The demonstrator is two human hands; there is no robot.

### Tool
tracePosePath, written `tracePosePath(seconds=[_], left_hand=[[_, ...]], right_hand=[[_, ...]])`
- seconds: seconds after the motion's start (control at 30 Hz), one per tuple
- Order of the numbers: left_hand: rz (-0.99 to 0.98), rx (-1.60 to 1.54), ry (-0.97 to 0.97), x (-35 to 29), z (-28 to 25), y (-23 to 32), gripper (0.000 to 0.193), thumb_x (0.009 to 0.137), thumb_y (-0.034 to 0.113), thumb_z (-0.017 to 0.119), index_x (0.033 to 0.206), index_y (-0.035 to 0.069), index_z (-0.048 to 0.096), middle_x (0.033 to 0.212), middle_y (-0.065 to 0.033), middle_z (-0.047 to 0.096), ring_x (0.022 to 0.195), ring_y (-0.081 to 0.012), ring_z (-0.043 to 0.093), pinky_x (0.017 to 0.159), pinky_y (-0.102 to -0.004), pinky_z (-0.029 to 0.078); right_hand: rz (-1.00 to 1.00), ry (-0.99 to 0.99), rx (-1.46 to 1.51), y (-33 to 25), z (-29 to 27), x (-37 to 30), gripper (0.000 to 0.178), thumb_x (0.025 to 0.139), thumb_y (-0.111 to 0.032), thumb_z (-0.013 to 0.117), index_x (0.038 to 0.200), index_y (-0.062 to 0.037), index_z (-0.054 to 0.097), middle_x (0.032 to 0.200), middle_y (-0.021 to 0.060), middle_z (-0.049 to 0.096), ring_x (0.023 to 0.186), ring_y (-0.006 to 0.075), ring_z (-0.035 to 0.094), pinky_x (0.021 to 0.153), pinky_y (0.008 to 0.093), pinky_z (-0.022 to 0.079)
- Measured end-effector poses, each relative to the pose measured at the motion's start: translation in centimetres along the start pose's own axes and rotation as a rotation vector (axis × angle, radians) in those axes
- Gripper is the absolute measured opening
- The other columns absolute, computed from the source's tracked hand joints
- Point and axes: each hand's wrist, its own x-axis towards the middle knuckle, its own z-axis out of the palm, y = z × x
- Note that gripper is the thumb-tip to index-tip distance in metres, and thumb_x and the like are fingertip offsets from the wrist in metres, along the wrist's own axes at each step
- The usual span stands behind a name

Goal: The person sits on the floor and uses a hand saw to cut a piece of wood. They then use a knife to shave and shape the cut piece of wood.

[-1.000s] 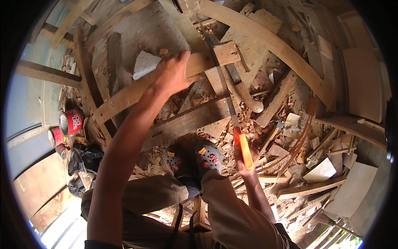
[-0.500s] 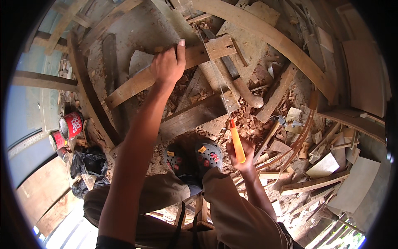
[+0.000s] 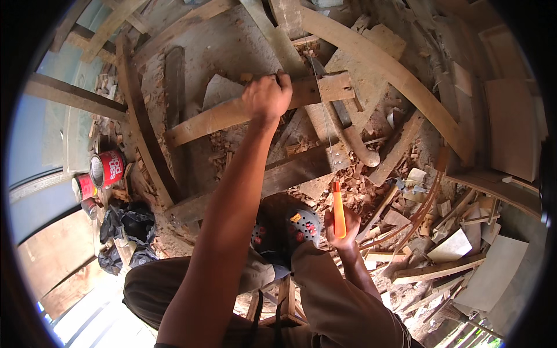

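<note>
My left hand (image 3: pixel 267 95) is closed over a wooden board (image 3: pixel 206 123), pressing it from above. The board lies slanted, its right end raised over other timber. In my right hand (image 3: pixel 342 226) is the orange handle of a handsaw (image 3: pixel 339 211). The saw's blade, seen nearly edge-on as a thin line, runs away from me and crosses the board near its right end. Whether the teeth have cut into the wood cannot be made out. Closer to me lies a darker plank (image 3: pixel 290 172), beneath the line of the blade.
Wood chips (image 3: pixel 371 194) cover the floor around my clog (image 3: pixel 303 225). A long curved timber (image 3: pixel 389 55) arcs across the far right. Red cans (image 3: pixel 108 168) and a black plastic bag (image 3: pixel 130 223) stand at left. Offcuts (image 3: pixel 452 246) are heaped at right.
The whole view has shifted, so the scene sits farther right and lower. My left thumb, stretched out before, is now tucked in against the hand. The saw stays across the board.
</note>
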Motion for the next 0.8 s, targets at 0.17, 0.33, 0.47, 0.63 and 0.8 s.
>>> tracePosePath(seconds=[0.17,0.33,0.47,0.63,0.8], left_hand=[[0.069,-0.033,-0.029,0.4,0.0,-0.3,0.045,0.094,0.039,0.049,0.077,0.007,0.075,0.08,-0.022,0.071,0.08,-0.0429,0.07,0.079,-0.0517,0.056],[0.229,-0.06,-0.132,1.0,-0.9,-1.0,0.05,0.094,0.052,0.057,0.098,0.004,0.071,0.09,-0.023,0.071,0.088,-0.0435,0.069,0.082,-0.0523,0.054],[0.768,-0.006,-0.016,0.4,-2.1,-4.6,0.074,0.086,0.062,0.069,0.127,0.002,0.057,0.116,-0.025,0.066,0.105,-0.0442,0.065,0.089,-0.0528,0.053],[0.561,0.124,-0.272,-0.4,-3.5,-8.2,0.086,0.078,0.068,0.074,0.127,0.001,0.05,0.115,-0.0247,0.065,0.104,-0.0403,0.065,0.087,-0.0489,0.054],[0.467,0.036,-0.35,0.3,-5.7,-8.2,0.085,0.08,0.062,0.076,0.13,-0.001,0.048,0.104,-0.0278,0.069,0.094,-0.044,0.07,0.081,-0.0483,0.058]], right_hand=[[0.032,-0.017,-0.002,-1.8,-1.2,-0.7,0.009,0.079,-0.002,0.07,0.079,-0.0015,0.061,0.061,0.0111,0.053,0.046,0.0294,0.055,0.046,0.0373,0.045],[0.109,0.066,0.052,-2.9,-0.1,-0.8,0.007,0.08,-0.001,0.067,0.076,-0.0007,0.061,0.06,0.0112,0.053,0.045,0.0279,0.056,0.045,0.0366,0.043],[0.041,0.074,0.03,-2.7,-1.1,-0.2,0.005,0.081,-0.001,0.066,0.077,-0.0001,0.063,0.06,0.0114,0.054,0.045,0.0281,0.056,0.045,0.0368,0.043],[0.012,0.107,-0.069,-2.4,-1.0,1.0,0.005,0.081,-0.002,0.069,0.08,-0.0003,0.065,0.059,0.0113,0.055,0.046,0.0294,0.057,0.044,0.038,0.044],[0.012,0.028,0.033,-2.6,-1.7,2.1,0.004,0.081,-0.004,0.067,0.081,-0.0004,0.065,0.059,0.0103,0.055,0.047,0.0279,0.057,0.047,0.0363,0.045]])
